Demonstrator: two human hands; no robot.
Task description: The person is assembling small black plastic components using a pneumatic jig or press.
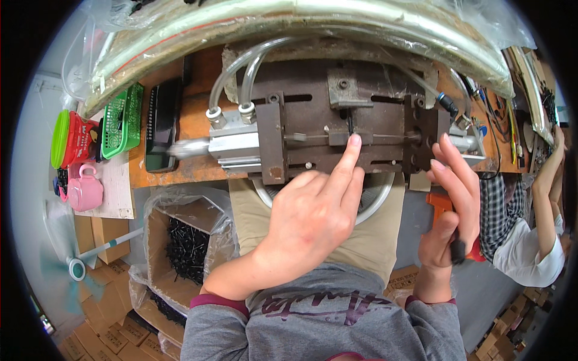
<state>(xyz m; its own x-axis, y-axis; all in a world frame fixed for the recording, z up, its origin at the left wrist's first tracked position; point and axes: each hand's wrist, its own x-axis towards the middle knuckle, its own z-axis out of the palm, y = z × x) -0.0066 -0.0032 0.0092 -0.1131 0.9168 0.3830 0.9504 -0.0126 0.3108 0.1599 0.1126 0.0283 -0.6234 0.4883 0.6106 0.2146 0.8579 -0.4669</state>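
My left hand (313,210) reaches over a dark brown metal fixture (313,159). One stretched finger rests its tip at the small dark block (339,139) in the middle, where a thin rod runs across. Nothing shows in this hand's grip. To the right of the fixture my right hand (448,207) is raised, its fingers long and slightly curved, the thumb bent inward. A black piece (458,249) sticks out below its palm; most of it is hidden, so its kind does not show. A silver pneumatic cylinder (235,147) is mounted on the fixture's left end.
Clear hoses (232,72) arch behind the fixture. Left on the wooden bench (198,102) stand a black tray (161,123), a green basket (123,120) and a pink cup (85,191). Below is a lined carton of black parts (188,249). Another person (536,240) sits at the right.
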